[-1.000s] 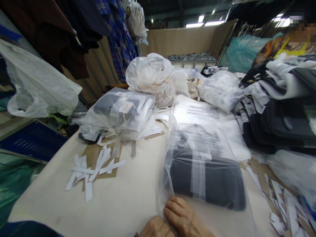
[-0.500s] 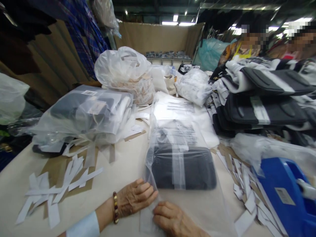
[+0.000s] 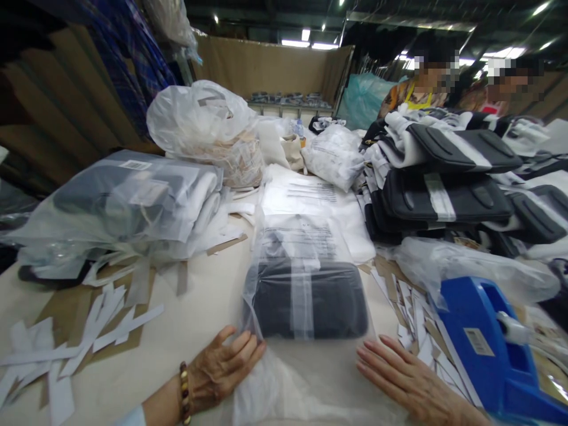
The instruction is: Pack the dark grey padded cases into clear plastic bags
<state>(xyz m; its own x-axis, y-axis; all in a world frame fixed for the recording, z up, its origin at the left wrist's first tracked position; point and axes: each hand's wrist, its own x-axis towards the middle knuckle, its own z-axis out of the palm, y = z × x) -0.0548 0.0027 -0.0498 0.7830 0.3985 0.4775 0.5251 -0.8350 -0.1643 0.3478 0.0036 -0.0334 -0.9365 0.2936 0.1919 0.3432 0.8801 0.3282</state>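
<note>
Mostly, a pale table (image 3: pixel 195 302) spreads across the foreground. On its middle lies a clear plastic bag (image 3: pixel 306 370), and a blue tape dispenser (image 3: pixel 465 325) sits to the right. A dark case (image 3: pixel 339 302) lies inside the bag. The right hand (image 3: pixel 410 376) rests flat, fingers extended, at the bag's right side. The left hand (image 3: pixel 226 367) bends its fingers over the left edge; whether they pinch the plastic, I cannot tell. A beaded bracelet (image 3: pixel 184 387) circles that wrist.

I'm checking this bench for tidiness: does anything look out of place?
Yes: white strips lie crisscrossed at left, and more strips are jumbled beside the blue tape dispenser. They look scattered rather than stacked. The clear plastic bag shows no obvious damage.
</note>
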